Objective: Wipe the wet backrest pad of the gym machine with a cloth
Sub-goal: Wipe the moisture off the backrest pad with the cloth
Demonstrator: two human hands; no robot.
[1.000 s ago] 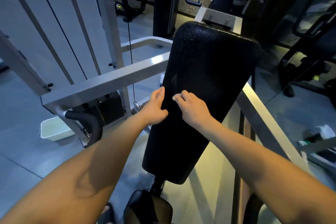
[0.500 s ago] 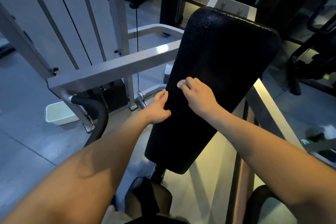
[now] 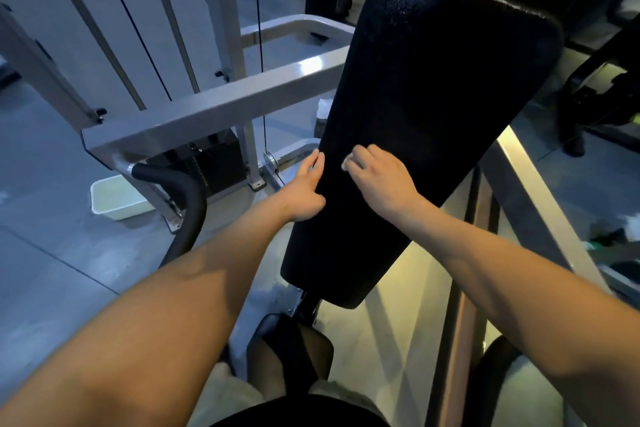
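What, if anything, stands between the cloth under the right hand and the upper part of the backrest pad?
Nothing visible. The right hand holds the cloth against the backrest pad, whose face above is bare up to its top edge. The left hand rests on the pad's left edge, beside the cloth, not ahead of it.

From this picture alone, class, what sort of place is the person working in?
Most likely a gym: a black backrest pad, a cable running to a weight stack, and a padded handle.
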